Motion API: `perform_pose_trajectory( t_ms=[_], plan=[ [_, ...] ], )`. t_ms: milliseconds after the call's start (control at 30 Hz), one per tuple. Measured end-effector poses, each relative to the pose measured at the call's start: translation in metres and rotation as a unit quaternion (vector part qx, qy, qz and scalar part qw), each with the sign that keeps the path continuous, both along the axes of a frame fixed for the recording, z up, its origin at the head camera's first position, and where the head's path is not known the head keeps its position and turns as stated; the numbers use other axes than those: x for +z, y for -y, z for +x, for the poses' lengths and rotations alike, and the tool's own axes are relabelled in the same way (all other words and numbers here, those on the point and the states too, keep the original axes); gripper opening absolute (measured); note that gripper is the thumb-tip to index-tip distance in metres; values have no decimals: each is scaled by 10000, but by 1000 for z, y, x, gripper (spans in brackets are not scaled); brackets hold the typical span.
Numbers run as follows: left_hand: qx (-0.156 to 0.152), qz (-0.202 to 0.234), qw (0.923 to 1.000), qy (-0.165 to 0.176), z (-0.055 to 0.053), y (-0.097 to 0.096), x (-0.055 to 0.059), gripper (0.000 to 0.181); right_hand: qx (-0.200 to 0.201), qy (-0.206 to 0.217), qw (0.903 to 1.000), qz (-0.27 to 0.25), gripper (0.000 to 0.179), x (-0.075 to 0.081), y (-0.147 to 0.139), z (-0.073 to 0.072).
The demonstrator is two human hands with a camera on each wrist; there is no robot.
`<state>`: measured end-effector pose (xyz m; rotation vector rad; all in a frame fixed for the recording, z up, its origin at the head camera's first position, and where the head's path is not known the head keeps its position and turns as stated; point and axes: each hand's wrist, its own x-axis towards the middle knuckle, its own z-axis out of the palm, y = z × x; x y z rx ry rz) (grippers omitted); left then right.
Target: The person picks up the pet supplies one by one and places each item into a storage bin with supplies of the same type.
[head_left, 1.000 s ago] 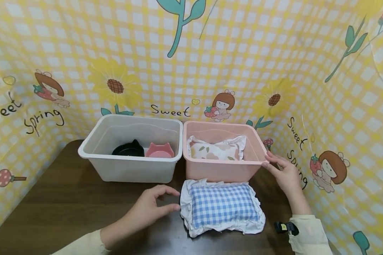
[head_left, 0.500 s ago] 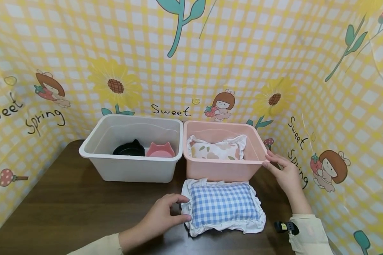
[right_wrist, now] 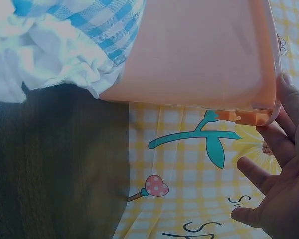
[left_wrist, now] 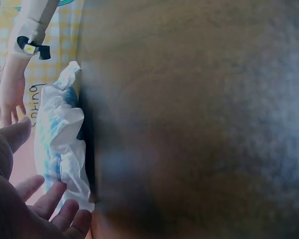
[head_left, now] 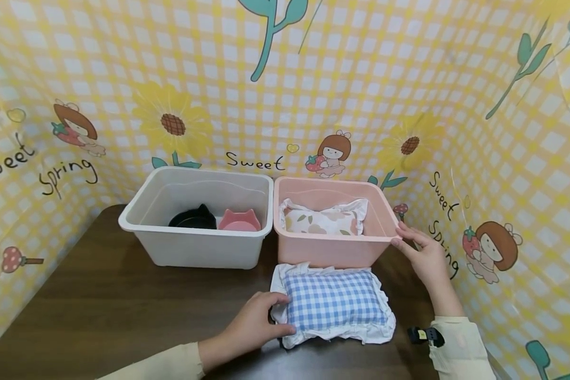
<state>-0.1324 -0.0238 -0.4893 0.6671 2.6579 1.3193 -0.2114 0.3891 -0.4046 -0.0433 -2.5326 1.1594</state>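
Note:
A blue-and-white gingham pillow [head_left: 337, 301] with a white ruffled edge lies on the table in front of the pink bin [head_left: 332, 252]. At the pillow's left end is my left hand [head_left: 254, 322], its thumb and fingers spread apart over the ruffle. In the left wrist view those fingers [left_wrist: 49, 199] look loose beside the pillow's white frill [left_wrist: 70, 149]; whether they touch the cloth I cannot tell. My right hand [head_left: 426, 258] pinches the pink bin's right front corner at the rim [right_wrist: 276, 64], with its other fingers extended. A floral pillow [head_left: 320, 220] lies inside that bin.
A light grey bin [head_left: 199, 248] stands left of the pink one, holding a black cat-eared dish [head_left: 193, 217] and a pink cat-eared dish [head_left: 239, 220]. The brown table [head_left: 100, 295] meets a yellow checked cloth [head_left: 247, 116] at the back and sides.
My left hand has moved right, from just beside the gingham pillow to over its left edge. The right hand stays at the pink bin's corner.

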Motion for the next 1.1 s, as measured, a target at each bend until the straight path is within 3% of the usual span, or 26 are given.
perform_pose_trajectory(
  t_ms=[333, 567, 800, 1100],
  plan=[
    [318, -347, 9985, -286, -1, -15, -4, 69, 33, -109, 9999, -11, 49, -1, -4, -1],
    [600, -475, 9965, -335, -10, -22, -8, 56, 80, -109, 9999, 34, 48, -2, -4, 1],
    [704, -237, 9962, -458, -18, -25, -8, 35, 63, -110, 9999, 44, 48, 1, -3, 0],
    [369, 451, 9977, -351, -26, -23, -7, 13, 39, 0, 10000, -91, 48, 1, 0, -1]
  ],
)
